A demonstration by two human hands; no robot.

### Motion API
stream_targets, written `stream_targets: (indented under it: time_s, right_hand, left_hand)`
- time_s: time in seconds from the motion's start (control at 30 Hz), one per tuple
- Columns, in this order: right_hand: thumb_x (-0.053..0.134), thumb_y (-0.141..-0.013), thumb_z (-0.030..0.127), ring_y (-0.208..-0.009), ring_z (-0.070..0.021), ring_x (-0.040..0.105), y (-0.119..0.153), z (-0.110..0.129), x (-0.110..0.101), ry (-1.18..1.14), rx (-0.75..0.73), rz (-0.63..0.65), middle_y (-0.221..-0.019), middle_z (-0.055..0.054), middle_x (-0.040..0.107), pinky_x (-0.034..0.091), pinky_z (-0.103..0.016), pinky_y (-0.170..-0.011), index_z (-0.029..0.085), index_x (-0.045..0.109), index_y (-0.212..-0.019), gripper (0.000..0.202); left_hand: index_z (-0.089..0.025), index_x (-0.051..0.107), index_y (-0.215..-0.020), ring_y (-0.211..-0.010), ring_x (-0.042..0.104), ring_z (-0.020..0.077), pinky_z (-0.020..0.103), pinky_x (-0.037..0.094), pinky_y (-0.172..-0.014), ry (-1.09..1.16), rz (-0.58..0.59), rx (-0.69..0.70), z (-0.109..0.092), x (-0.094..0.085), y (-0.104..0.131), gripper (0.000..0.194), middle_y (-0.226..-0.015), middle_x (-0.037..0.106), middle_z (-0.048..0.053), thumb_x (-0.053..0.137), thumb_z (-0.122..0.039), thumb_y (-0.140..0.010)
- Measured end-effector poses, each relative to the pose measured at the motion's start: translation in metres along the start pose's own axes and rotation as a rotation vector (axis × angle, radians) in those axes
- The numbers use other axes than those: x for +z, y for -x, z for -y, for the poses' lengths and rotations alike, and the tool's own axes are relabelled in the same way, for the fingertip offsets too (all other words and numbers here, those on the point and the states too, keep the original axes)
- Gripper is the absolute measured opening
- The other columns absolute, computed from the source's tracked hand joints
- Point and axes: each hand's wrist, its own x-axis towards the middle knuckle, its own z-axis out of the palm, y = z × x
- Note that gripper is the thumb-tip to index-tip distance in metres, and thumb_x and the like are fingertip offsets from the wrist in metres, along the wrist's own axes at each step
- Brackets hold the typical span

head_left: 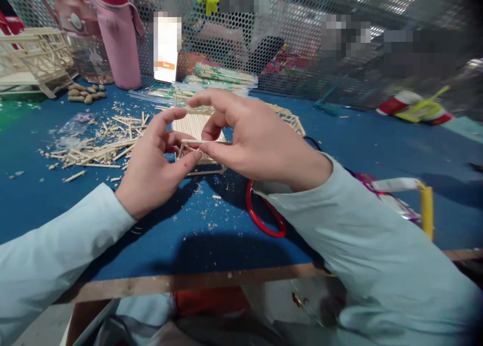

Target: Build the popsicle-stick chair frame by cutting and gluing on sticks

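Note:
A small model built of thin wooden sticks (194, 126) stands on the blue table between my hands, with a slatted flat panel at its back. My left hand (156, 159) is closed on the near left corner of this model, thumb in front and fingers behind. A thin wooden stick (189, 141) lies level along the model's near upper edge. Thumb and index finger of my right hand (260, 137) pinch this stick near its right part, while the other fingers curl above the panel. My fingers hide part of the joints.
Cut sticks and crumbs (101, 152) litter the left, near peanuts (85, 92), a pink bottle (118, 39) and a larger stick model (33, 59). A lit phone (166, 46) leans on the mesh panel (294, 59). A red loop handle (264, 220) lies under my right wrist.

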Motion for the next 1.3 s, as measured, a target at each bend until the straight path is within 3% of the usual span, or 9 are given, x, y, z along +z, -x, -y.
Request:
stream_targets:
  time_s: [0.2, 0.33, 0.53, 0.77, 1.13, 1.3]
  right_hand:
    - [0.059, -0.081, 0.019, -0.071, -0.0146, 0.061, 0.001, -0.002, 0.0, -0.031, 0.008, -0.008, -0.075, 0.002, 0.065, 0.048, -0.028, -0.069, 0.021, 0.05, -0.121, 0.041]
    - [0.058, -0.077, 0.011, -0.073, -0.0148, 0.061, 0.002, -0.003, 0.001, -0.039, -0.012, -0.008, -0.076, 0.001, 0.065, 0.047, -0.029, -0.072, 0.017, 0.049, -0.123, 0.047]
    - [0.057, -0.076, 0.007, -0.072, -0.015, 0.061, 0.002, -0.003, 0.001, -0.046, -0.011, 0.005, -0.075, 0.001, 0.064, 0.047, -0.03, -0.074, 0.014, 0.048, -0.126, 0.051]
    - [0.056, -0.08, 0.012, -0.075, -0.0151, 0.061, 0.002, -0.003, 0.002, -0.024, -0.031, -0.013, -0.079, 0.0, 0.066, 0.049, -0.029, -0.074, 0.018, 0.05, -0.122, 0.043]
    - [0.055, -0.083, 0.016, -0.083, -0.017, 0.063, 0.002, -0.004, 0.001, 0.002, -0.059, -0.004, -0.081, -0.001, 0.066, 0.051, -0.034, -0.08, 0.018, 0.048, -0.124, 0.041]
    - [0.056, -0.077, 0.012, -0.082, -0.0159, 0.061, 0.003, -0.003, 0.0, 0.024, -0.084, 0.01, -0.081, 0.0, 0.064, 0.05, -0.032, -0.081, 0.016, 0.046, -0.127, 0.051]
  left_hand:
    - [-0.025, 0.047, -0.124, -0.095, 0.063, 0.022, 0.039, 0.054, -0.083, -0.174, -0.013, -0.015, -0.001, -0.007, 0.005, 0.058, -0.101, 0.064, 0.006, 0.072, -0.024, -0.072]
    - [-0.022, 0.059, -0.114, -0.093, 0.064, 0.0207, 0.035, 0.054, -0.079, -0.248, -0.055, -0.026, -0.009, -0.012, 0.006, 0.04, -0.1, 0.067, 0.006, 0.067, -0.025, -0.075]
    - [-0.021, 0.074, -0.088, -0.073, 0.065, 0.016, 0.031, 0.053, -0.072, -0.432, -0.134, -0.074, -0.024, -0.019, 0.006, 0.016, -0.083, 0.074, 0.001, 0.064, -0.026, -0.076]
    - [-0.023, 0.076, -0.077, -0.05, 0.055, 0.0112, 0.024, 0.044, -0.046, -0.37, -0.188, -0.095, -0.023, -0.017, 0.003, 0.01, -0.064, 0.072, -0.002, 0.068, -0.029, -0.076]
    - [-0.024, 0.073, -0.077, -0.048, 0.051, 0.01, 0.023, 0.04, -0.042, -0.343, -0.159, -0.052, -0.019, -0.018, 0.003, 0.007, -0.062, 0.07, -0.004, 0.068, -0.028, -0.078]
    - [-0.025, 0.073, -0.077, -0.052, 0.053, 0.013, 0.028, 0.042, -0.048, -0.365, -0.16, -0.076, -0.018, -0.017, 0.004, 0.009, -0.064, 0.068, -0.002, 0.066, -0.03, -0.079]
